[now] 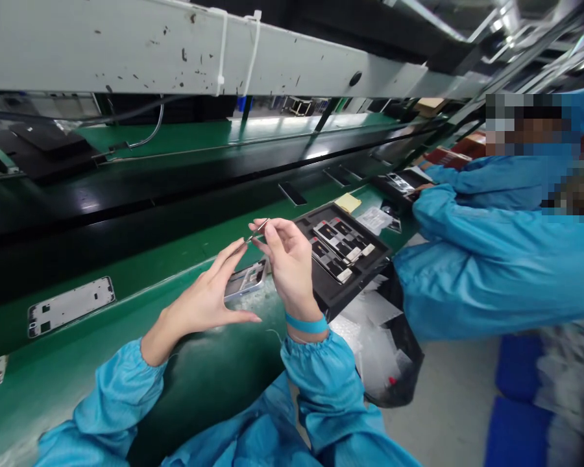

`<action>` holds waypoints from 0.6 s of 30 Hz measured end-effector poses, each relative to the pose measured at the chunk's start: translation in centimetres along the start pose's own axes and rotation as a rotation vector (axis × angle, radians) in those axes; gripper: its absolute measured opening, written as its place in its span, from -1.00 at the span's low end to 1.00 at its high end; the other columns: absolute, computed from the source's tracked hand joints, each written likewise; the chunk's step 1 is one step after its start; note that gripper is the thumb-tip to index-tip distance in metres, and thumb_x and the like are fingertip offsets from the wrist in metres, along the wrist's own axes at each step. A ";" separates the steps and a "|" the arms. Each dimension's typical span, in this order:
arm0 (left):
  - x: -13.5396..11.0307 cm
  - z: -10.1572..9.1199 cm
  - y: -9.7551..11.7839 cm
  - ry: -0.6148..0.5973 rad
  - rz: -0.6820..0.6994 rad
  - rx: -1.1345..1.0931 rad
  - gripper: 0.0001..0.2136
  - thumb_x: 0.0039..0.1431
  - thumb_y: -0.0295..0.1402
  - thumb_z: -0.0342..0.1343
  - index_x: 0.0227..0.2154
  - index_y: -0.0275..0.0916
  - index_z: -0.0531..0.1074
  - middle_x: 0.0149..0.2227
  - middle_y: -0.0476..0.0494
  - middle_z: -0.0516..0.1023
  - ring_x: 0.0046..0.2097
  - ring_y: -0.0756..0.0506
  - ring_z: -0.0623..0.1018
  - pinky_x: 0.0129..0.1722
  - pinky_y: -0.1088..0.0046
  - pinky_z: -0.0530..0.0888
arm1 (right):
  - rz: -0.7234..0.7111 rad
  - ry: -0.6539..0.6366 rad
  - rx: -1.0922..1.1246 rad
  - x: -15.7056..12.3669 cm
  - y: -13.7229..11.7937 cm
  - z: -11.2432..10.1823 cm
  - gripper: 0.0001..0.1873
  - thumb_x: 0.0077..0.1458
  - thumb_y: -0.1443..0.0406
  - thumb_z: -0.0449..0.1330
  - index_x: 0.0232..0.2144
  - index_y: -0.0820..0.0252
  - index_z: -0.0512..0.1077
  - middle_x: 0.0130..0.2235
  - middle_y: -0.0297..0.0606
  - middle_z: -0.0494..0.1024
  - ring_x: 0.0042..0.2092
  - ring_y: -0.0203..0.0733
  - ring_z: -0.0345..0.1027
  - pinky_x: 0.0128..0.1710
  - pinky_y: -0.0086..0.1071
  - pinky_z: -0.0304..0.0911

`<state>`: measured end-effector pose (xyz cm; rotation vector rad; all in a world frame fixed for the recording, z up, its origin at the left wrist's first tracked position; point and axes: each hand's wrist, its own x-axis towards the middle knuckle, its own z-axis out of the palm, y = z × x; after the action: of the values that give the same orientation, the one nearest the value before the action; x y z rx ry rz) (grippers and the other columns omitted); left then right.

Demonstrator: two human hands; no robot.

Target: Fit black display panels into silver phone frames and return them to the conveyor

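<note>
My left hand (209,295) is raised over the green bench, thumb and fingers curved and pinched toward the tip of thin metal tweezers (257,231). My right hand (287,259) grips those tweezers between thumb and fingers. Below both hands a silver phone frame (246,280) lies on the bench (53,383). A blue wrist strap (307,323) circles my right wrist. Whatever sits at the tweezer tip is too small to make out.
A black tray (343,250) of small parts sits right of my hands, with a yellow note pad (348,202) behind. Another phone frame (71,305) rides the dark conveyor (126,227). A co-worker in blue (491,259) reaches onto the bench at right. A black waste bag (389,350) hangs below.
</note>
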<state>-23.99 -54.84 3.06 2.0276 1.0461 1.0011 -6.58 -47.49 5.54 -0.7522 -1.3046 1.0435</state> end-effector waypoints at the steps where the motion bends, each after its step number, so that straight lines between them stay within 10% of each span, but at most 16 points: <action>1: 0.0 0.0 0.1 0.000 0.015 0.014 0.20 0.14 0.18 0.46 0.65 -0.07 -0.10 0.66 -0.44 -0.11 0.65 -0.50 -0.04 0.49 -0.14 0.38 | -0.029 -0.006 -0.005 0.2 -0.1 -0.1 -0.56 0.28 -0.14 0.41 -0.20 0.07 0.51 -0.10 -0.23 0.66 -0.02 -0.09 0.61 0.05 -0.18 0.58; 6: 0.5 -1.3 -0.8 0.179 -0.042 -0.080 0.16 -0.03 0.10 0.60 0.56 -0.10 0.16 0.56 -0.53 0.15 0.45 -0.53 0.42 0.28 -0.11 0.59 | -0.193 -0.032 -0.165 0.5 1.6 -1.7 -0.67 0.43 -0.03 0.27 -0.23 0.06 0.45 0.09 -0.17 0.54 0.17 -0.06 0.49 0.21 -0.12 0.47; 11: 0.1 -4.9 -2.0 0.535 -0.133 -0.697 -0.22 -0.03 0.12 0.58 0.11 -0.31 0.52 -0.15 -0.30 0.70 -0.22 -0.20 0.71 -0.15 0.22 0.71 | 0.070 -0.297 -0.725 -1.3 9.4 -2.7 -0.76 0.44 0.16 0.15 -0.30 0.10 0.39 0.10 0.02 0.47 0.20 0.08 0.42 0.14 -0.06 0.48; 18: -1.2 -5.4 0.3 0.312 -0.017 -1.176 -0.24 0.13 0.33 0.37 0.08 -0.27 0.59 -0.19 -0.29 0.72 -0.26 -0.20 0.72 -0.24 0.30 0.69 | 0.081 -0.508 -0.952 -3.2 14.6 -2.0 -0.82 0.34 0.25 0.22 -0.36 0.11 0.41 -0.10 -0.02 0.51 0.01 0.13 0.41 0.17 0.04 0.39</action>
<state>-28.94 -55.02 5.64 0.9090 0.3863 1.4702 -7.11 -44.67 -9.29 -1.2934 -2.2771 0.6455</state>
